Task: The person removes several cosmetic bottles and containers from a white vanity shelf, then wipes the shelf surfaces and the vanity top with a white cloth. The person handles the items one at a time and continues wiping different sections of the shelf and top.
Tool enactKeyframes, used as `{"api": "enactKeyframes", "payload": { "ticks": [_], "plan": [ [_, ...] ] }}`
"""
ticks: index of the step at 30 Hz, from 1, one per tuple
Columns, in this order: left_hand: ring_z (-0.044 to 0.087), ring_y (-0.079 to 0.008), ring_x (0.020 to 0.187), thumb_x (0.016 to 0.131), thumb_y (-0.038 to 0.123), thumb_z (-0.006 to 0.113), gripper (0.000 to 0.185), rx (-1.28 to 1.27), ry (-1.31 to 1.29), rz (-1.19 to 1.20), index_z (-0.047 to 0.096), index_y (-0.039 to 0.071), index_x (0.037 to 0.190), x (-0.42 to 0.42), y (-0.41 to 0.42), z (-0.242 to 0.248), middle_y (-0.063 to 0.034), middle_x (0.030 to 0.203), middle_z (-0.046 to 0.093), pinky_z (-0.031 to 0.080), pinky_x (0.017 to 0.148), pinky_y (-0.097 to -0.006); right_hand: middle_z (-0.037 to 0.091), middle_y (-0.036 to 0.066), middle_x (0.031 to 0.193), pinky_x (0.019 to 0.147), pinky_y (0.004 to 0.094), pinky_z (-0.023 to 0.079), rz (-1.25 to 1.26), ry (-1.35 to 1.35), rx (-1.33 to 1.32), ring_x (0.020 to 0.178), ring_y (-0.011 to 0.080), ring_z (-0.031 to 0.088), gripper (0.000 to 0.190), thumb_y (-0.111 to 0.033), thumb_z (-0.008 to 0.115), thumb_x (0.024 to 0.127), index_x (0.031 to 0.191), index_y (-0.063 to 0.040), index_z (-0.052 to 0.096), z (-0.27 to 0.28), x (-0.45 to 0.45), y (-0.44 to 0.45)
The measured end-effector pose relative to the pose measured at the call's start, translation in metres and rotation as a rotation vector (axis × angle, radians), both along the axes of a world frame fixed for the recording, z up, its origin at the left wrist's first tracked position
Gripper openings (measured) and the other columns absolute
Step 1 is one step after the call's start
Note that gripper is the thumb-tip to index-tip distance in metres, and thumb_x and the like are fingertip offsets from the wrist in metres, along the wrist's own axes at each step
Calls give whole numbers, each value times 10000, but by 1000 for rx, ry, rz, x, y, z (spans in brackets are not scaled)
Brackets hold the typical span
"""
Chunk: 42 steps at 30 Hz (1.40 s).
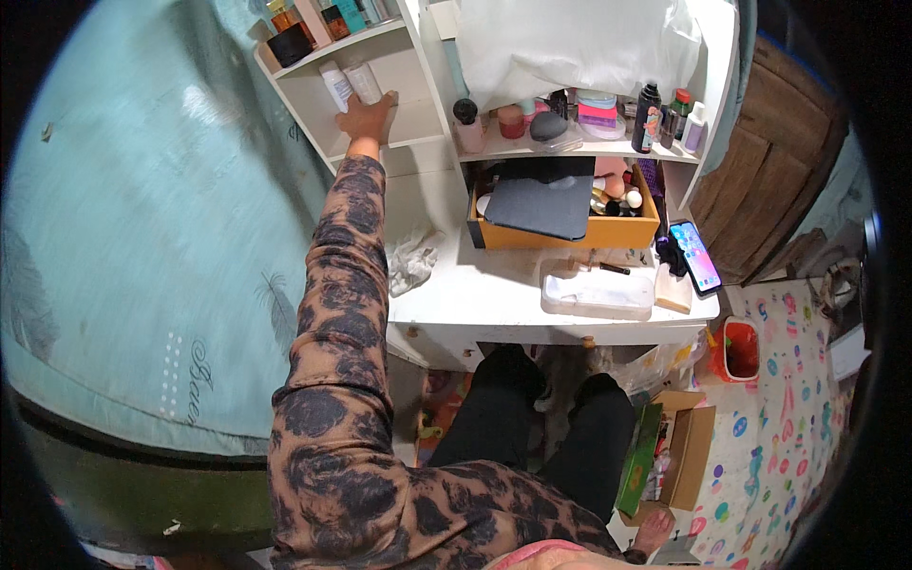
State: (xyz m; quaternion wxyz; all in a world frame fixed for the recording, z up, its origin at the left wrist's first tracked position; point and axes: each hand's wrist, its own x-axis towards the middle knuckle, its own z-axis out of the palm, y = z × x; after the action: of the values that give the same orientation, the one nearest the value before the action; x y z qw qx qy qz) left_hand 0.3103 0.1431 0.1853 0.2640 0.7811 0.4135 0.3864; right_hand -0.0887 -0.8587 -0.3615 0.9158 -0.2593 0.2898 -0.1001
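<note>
My left hand [367, 121] reaches into the middle compartment of the white side shelf. Its fingers are spread at the lower ends of a white capped bottle [336, 85] and a second whitish bottle or container [364, 83]; whether it grips either is unclear. My right hand [653, 531] is low at the lower right, beside the near end of an open cardboard box [692, 456]; its fingers are partly hidden. On the white dressing table [470, 303] lie a crumpled white tissue or cloth [413, 263], a clear plastic case [597, 293] and a lit smartphone [696, 258].
An open drawer-like box [570, 234] holds cosmetics and a dark flat panel [541, 203]. Toiletries stand above, including a black spray can [646, 117]. Perfume bottles [290, 43] occupy the upper side shelf. A red bin [741, 349] stands at right; blue fabric [164, 235] spans the left.
</note>
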Motion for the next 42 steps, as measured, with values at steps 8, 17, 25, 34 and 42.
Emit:
{"api": "enactKeyframes", "payload": {
  "ticks": [8, 17, 25, 34, 42],
  "plan": [
    [532, -408, 1074, 654, 412, 895, 771, 193, -145, 62, 531, 6, 1199, 4, -17, 2, -208, 1164, 427, 500, 963, -467, 658, 45, 991, 888, 354, 531, 26, 203, -236, 997, 195, 638, 215, -328, 603, 985, 913, -128, 580, 40, 19, 7],
    [542, -403, 1201, 590, 359, 936, 1106, -8, -412, -25, 276, -107, 1345, 49, 41, -18, -278, 1292, 483, 427, 1075, -463, 580, 59, 1391, 1000, 375, 474, 78, 263, -59, 1274, 203, 529, 479, -432, 598, 992, 1369, -141, 542, 101, 65, 74],
    [575, -352, 1156, 615, 332, 920, 1058, -140, -644, -252, 288, -132, 1325, -3, -11, -18, -263, 1233, 546, 469, 1022, -402, 626, 89, 1291, 962, 374, 506, 480, 43, -219, 1174, 231, 591, 476, -311, 561, 1032, 1444, -83, 488, 209, 113, 162],
    [560, -261, 1199, 787, 213, 825, 817, -432, -327, -992, 348, 44, 1429, -210, -223, -78, -142, 1302, 530, 478, 1023, -408, 496, 183, 1476, 1088, 390, 465, 1249, -665, -455, 1322, 269, 537, 624, -206, 621, 1002, 1516, 14, 344, 383, 191, 350],
    [488, -369, 1242, 656, 468, 880, 1143, -136, 86, -1466, 248, -11, 1480, -237, -401, -144, -213, 1333, 435, 424, 1056, -474, 537, 111, 1369, 1052, 339, 440, 1108, -754, -611, 1221, 193, 546, 827, -261, 784, 882, 1512, -5, 314, 398, 187, 414]
  ]
}}
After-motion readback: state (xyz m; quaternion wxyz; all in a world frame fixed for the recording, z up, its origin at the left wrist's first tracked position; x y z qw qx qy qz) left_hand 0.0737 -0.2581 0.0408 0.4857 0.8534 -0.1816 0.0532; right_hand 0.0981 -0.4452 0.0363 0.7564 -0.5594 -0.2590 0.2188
